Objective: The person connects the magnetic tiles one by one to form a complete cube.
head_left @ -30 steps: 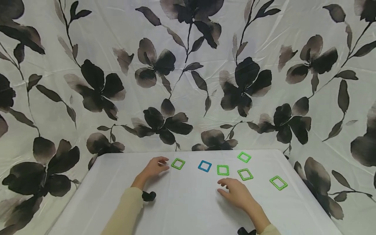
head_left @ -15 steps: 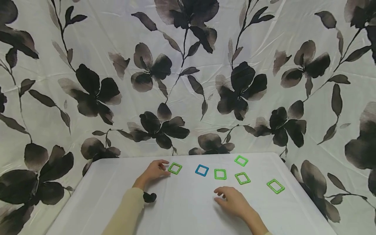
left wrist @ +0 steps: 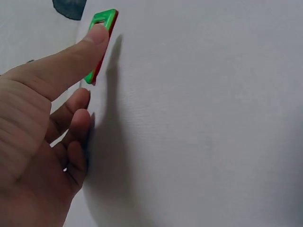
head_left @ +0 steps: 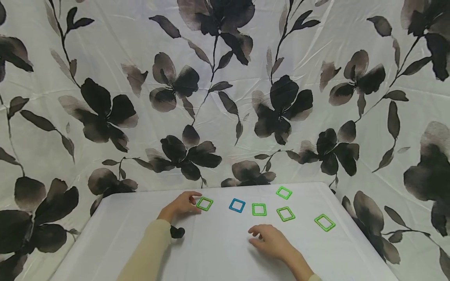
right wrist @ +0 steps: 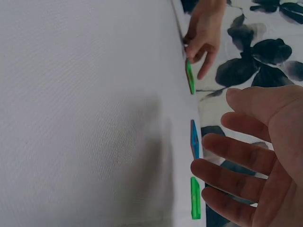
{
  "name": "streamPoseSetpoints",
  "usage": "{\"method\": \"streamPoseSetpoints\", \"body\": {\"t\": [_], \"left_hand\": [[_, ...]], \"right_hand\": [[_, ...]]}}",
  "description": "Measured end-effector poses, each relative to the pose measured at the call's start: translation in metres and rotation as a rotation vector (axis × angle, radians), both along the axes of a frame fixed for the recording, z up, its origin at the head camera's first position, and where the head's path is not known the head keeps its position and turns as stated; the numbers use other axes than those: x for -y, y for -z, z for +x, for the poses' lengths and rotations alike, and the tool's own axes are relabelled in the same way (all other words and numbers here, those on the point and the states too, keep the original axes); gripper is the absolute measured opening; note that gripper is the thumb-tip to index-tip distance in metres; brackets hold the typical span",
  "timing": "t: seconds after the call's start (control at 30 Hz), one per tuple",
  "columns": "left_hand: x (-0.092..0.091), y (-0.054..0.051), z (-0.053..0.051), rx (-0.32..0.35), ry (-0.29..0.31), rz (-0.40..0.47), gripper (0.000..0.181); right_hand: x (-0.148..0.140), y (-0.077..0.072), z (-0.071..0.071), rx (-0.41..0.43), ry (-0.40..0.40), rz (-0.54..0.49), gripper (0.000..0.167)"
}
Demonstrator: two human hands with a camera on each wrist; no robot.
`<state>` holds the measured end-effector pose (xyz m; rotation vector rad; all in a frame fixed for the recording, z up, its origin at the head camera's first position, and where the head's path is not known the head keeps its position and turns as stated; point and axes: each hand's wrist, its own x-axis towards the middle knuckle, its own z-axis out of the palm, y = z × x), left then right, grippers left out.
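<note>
My left hand (head_left: 181, 205) reaches to a green square frame (head_left: 204, 204), leftmost in a loose row on the white table. Its index finger lies beyond the frame and its thumb on the near side, spread apart. In the left wrist view the thumb overlaps the green frame (left wrist: 106, 19), which shows a red underside; whether it touches cannot be told. My right hand (head_left: 270, 240) hovers over the table with loosely bent fingers, holding nothing. Nearest beyond it are a green frame (head_left: 259, 209) and a blue frame (head_left: 237, 205); the right wrist view shows its fingers apart.
Farther right lie more green frames: one at the back (head_left: 284, 192), one before it (head_left: 286, 214) and one at the far right (head_left: 325, 222). A flower-printed cloth (head_left: 225, 97) hangs behind the white table (head_left: 211, 249).
My left hand has closed the distance to the leftmost green frame, its finger and thumb now on either side of it. The head view has shifted slightly. The frames keep their layout.
</note>
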<state>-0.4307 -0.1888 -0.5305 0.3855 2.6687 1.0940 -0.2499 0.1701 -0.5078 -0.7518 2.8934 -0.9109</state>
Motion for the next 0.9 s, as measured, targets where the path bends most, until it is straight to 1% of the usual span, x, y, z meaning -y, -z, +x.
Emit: {"method": "streamPoseSetpoints", "body": {"t": [0.07,0.17,0.27,0.33,0.4,0.5,0.57,0.63,0.73,0.9], "left_hand": [[-0.001,0.000,-0.001,0.019,0.007,-0.007,0.072],[0.000,-0.002,-0.002,0.030,0.022,-0.028,0.071],[0.001,-0.005,-0.003,0.021,0.045,-0.054,0.069],[0.000,-0.007,-0.004,0.014,0.065,-0.067,0.068],[-0.002,-0.009,-0.005,0.004,0.096,-0.080,0.069],[-0.004,-0.010,-0.007,0.008,0.123,-0.108,0.068],[-0.005,-0.010,-0.008,0.013,0.128,-0.132,0.066],[-0.006,-0.009,-0.008,0.018,0.118,-0.149,0.062],[-0.006,-0.008,-0.009,0.008,0.104,-0.158,0.056],[-0.008,-0.009,-0.006,-0.010,0.071,-0.126,0.053]], "right_hand": [[0.002,0.000,-0.001,0.007,-0.007,-0.004,0.024],[0.005,0.000,-0.002,0.026,-0.018,-0.012,0.025],[0.007,-0.001,-0.003,0.051,-0.029,-0.023,0.026],[0.009,0.000,-0.003,0.051,-0.031,-0.024,0.026],[0.010,0.001,-0.003,0.053,-0.026,-0.026,0.026],[0.011,0.004,-0.002,0.059,-0.024,-0.034,0.025],[0.011,0.006,-0.001,0.069,-0.023,-0.037,0.026],[0.012,0.007,-0.001,0.079,-0.026,-0.043,0.026],[0.012,0.008,-0.001,0.088,-0.024,-0.044,0.025],[0.013,0.007,-0.001,0.100,-0.024,-0.049,0.026]]}}
